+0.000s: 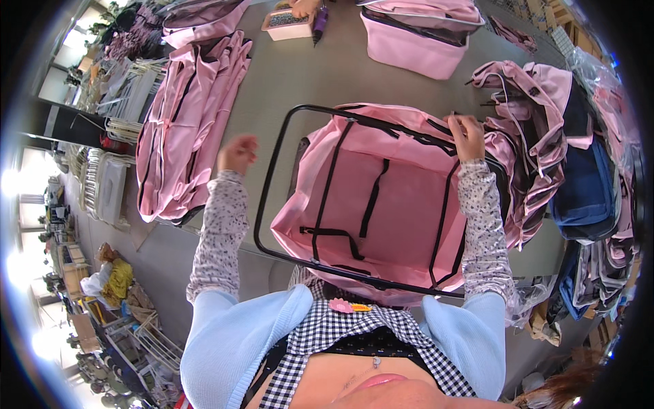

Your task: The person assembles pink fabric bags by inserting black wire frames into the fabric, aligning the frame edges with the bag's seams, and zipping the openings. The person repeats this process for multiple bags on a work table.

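A pink fabric bag body [403,204] lies open in front of me, its inside facing up. Around its mouth runs a black tubular frame [271,179], rectangular with rounded corners, jutting out past the fabric on the left. Thin black cross rods [329,189] and black straps [375,199] show inside. At the far right corner my right hand [467,135] grips the bag's edge; its fingers partly hide what is pinched there. My left hand [238,153] is raised left of the frame, apart from it, slightly blurred, with bent fingers and nothing visible in them.
Folded pink covers [189,128] are piled at the left table edge. More pink pieces [531,117] and blue bags [585,189] crowd the right. Farther back stand a pink bag [416,46], a tray of small metal parts [288,31] with another person's hand, and a purple power screwdriver [320,23].
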Motion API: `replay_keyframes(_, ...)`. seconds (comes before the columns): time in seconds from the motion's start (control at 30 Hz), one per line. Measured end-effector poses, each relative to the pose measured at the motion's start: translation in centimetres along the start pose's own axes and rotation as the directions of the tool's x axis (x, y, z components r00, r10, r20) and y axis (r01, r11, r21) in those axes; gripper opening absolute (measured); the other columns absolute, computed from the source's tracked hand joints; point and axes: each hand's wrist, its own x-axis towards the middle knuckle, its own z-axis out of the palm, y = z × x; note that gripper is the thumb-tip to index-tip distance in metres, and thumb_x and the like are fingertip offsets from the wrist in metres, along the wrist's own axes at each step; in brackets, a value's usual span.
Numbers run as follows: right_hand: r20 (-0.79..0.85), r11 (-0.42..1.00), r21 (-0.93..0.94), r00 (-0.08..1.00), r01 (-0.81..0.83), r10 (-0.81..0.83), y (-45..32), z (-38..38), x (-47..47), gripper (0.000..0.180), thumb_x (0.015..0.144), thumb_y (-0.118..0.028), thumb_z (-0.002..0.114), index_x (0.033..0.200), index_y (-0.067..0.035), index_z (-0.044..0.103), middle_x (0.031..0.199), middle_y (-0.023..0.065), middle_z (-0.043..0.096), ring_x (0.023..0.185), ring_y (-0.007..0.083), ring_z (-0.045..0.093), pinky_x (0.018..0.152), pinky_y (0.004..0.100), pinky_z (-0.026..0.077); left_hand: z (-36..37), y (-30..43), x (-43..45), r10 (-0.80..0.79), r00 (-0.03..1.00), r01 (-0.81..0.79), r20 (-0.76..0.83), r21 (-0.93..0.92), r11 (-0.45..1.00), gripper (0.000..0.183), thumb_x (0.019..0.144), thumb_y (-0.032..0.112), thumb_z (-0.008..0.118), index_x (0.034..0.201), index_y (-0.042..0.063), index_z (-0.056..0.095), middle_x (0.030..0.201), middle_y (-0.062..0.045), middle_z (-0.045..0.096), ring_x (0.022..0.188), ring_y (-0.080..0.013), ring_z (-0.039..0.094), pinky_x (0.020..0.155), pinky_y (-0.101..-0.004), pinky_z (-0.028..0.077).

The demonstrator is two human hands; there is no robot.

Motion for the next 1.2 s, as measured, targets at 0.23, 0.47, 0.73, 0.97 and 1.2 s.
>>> replay_keyframes(0.23, -0.087, 0.948, -0.194, 0.958, 0.252, -0.272, -16.3, 14.4, 5.4, 0.024, 0.083, -0.04, 0.068, 0.091, -0.019, 0.074, 0.098, 0.0041, 0.07, 0.103, 0.0252, 0.061, 0.094, 0.0433, 0.04, 15.3, 4.3, 1.1, 0.709, 0.663, -0.741, 0.24, 0.077, 0.667, 0.076, 0.083, 0.042, 0.071, 0.141, 0.001, 0.043, 0.14, -0.018, 0.044, 0.13, -0.0328, 0.044, 0.11, -0.0429, 0.036)
replay_keyframes(0.47, -0.049, 0.913, -0.406, 0.998, -0.046, 0.028, -18.9, 24.7, -0.3, 0.019, 0.08, -0.022, 0.068, 0.099, -0.022, 0.071, 0.105, 0.0018, 0.065, 0.12, 0.0239, 0.05, 0.113, 0.0535, 0.025, 18.2, -1.2, 2.7, 0.229, 0.942, -0.199, 0.246, -0.14, 0.97, 0.056, 0.087, 0.032, 0.069, 0.13, 0.0, 0.054, 0.114, -0.01, 0.061, 0.102, -0.0242, 0.059, 0.09, -0.0364, 0.048)
replay_keyframes(0.73, -0.405, 0.964, -0.265, 0.91, -0.021, -0.092, -22.1, 25.5, -4.5, 0.027, 0.073, -0.018, 0.073, 0.099, -0.017, 0.066, 0.097, 0.0, 0.065, 0.109, 0.0263, 0.054, 0.102, 0.0483, 0.036, 14.7, -3.5, 9.1, 0.086, 0.895, 0.06, 0.439, -0.309, 0.949, 0.025, 0.09, 0.019, 0.067, 0.106, 0.001, 0.07, 0.097, -0.006, 0.074, 0.082, -0.0128, 0.067, 0.073, -0.0301, 0.053)
replay_keyframes(0.97, -0.457, 0.96, -0.246, 0.89, -0.135, 0.008, -24.0, 27.2, -7.8, 0.035, 0.069, -0.015, 0.081, 0.093, -0.01, 0.057, 0.095, 0.006, 0.061, 0.094, 0.0293, 0.052, 0.087, 0.0446, 0.039, 8.1, 4.3, 6.8, 0.342, 0.927, -0.318, 0.157, -0.157, 0.935, 0.019, 0.088, 0.02, 0.063, 0.097, 0.005, 0.07, 0.08, -0.013, 0.069, 0.072, -0.0213, 0.066, 0.068, -0.0333, 0.051)
replay_keyframes(1.2, -0.034, 0.742, 0.329, 0.778, -0.584, 0.627, -27.2, 28.3, -9.0, 0.028, 0.084, -0.017, 0.069, 0.104, 0.0, 0.061, 0.088, 0.011, 0.066, 0.08, 0.0218, 0.063, 0.071, 0.0342, 0.05, 1.8, 7.7, 7.6, 0.582, 0.757, -0.647, 0.297, 0.218, 0.731, 0.017, 0.086, 0.023, 0.063, 0.092, 0.009, 0.071, 0.09, -0.011, 0.066, 0.082, -0.0332, 0.065, 0.072, -0.0403, 0.053)
